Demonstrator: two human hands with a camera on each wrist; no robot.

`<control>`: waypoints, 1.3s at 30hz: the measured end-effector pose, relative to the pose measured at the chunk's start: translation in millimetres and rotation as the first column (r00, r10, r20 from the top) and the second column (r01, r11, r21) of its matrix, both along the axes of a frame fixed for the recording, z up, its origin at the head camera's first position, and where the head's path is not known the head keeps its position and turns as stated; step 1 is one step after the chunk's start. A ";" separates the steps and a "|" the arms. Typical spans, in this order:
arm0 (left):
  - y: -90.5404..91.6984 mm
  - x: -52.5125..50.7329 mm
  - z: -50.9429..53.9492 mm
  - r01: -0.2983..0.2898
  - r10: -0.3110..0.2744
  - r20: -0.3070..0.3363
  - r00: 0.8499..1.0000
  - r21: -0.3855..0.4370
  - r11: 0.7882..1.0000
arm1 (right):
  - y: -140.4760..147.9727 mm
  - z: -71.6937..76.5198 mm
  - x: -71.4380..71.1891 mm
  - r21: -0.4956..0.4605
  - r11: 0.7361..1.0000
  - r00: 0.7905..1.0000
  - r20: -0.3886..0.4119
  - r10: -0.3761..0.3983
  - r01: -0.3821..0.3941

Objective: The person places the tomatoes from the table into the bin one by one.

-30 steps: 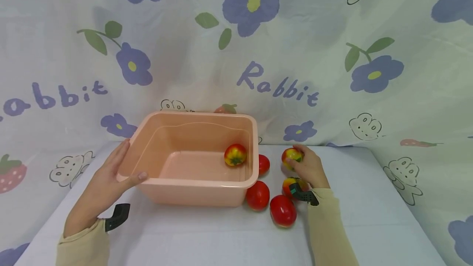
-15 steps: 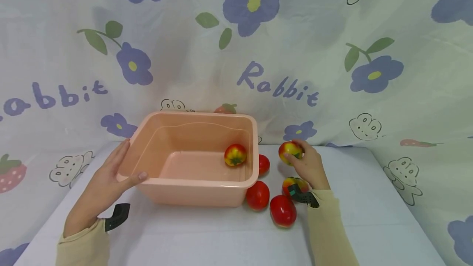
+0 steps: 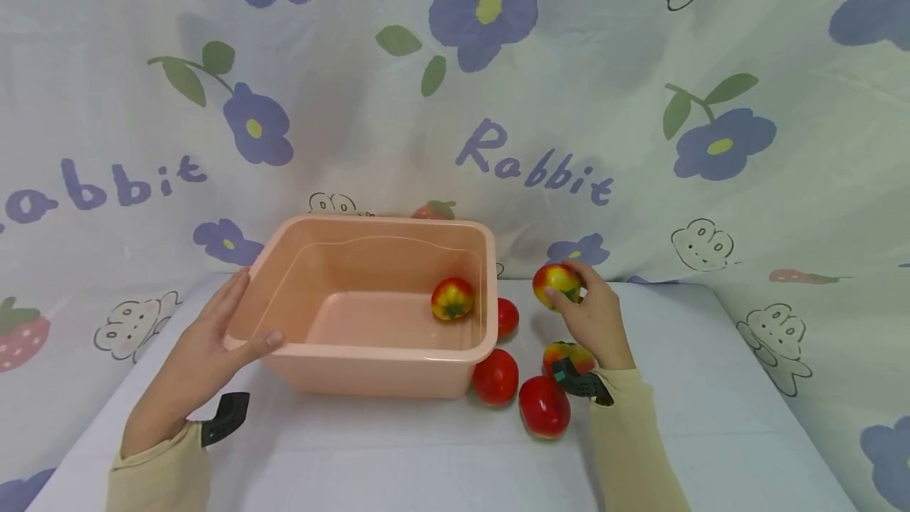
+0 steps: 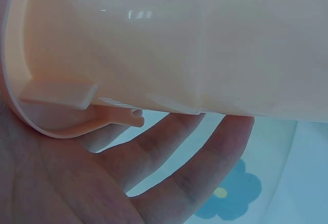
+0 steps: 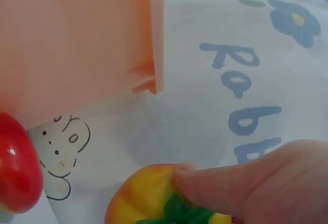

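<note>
My left hand (image 3: 193, 370) holds the near left corner of a peach plastic bin (image 3: 377, 374). Its thumb lies at the front rim, and in the left wrist view its spread fingers (image 4: 179, 188) touch the outer wall. To the right of the bin, my right hand (image 3: 599, 314) grips a rounded red-and-yellow fruit (image 3: 554, 284) with a green leafy top, raised off the table. The thumb presses its side in the right wrist view. A similar fruit (image 3: 453, 299) lies inside the bin at the right.
Red fruits stand by the bin's right side: one behind (image 3: 507, 318), one beside the wall (image 3: 495, 377), one nearer (image 3: 544, 407). Another red-and-yellow fruit (image 3: 569, 355) sits under my right wrist, partly hidden by the black wrist camera (image 3: 581, 382). A patterned cloth (image 3: 398, 133) hangs behind the white table.
My right hand has lifted the red-and-yellow fruit and shifted it slightly left toward the bin. The left hand and the bin stay where they were.
</note>
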State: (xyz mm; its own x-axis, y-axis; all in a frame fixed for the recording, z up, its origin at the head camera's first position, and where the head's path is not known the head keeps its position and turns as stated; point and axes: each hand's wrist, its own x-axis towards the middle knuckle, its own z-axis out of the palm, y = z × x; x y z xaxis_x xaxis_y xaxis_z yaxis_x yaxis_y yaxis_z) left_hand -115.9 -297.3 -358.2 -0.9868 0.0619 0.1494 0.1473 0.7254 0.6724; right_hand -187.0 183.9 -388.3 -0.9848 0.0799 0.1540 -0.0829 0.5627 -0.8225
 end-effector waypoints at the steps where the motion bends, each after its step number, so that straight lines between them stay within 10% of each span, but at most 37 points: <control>1: 0.0 -0.1 0.1 0.000 0.000 0.000 1.000 0.000 1.000 | -1.0 0.9 0.6 -0.002 1.000 1.000 -0.004 0.000 0.000; 39: -0.5 1.1 -1.4 -0.002 0.002 -0.007 1.000 0.001 1.000 | -34.6 27.0 27.4 -0.092 0.994 0.954 -0.297 0.035 -0.065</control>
State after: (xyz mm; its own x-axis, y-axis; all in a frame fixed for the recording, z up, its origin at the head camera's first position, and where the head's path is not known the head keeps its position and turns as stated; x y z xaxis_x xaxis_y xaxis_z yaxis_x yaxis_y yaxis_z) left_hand -114.8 -297.8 -359.6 -0.9859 0.0600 0.1563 0.1506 0.7251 0.6720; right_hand -159.6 149.3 -361.4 -0.8998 0.0616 0.4319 -0.3560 0.4683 -0.8087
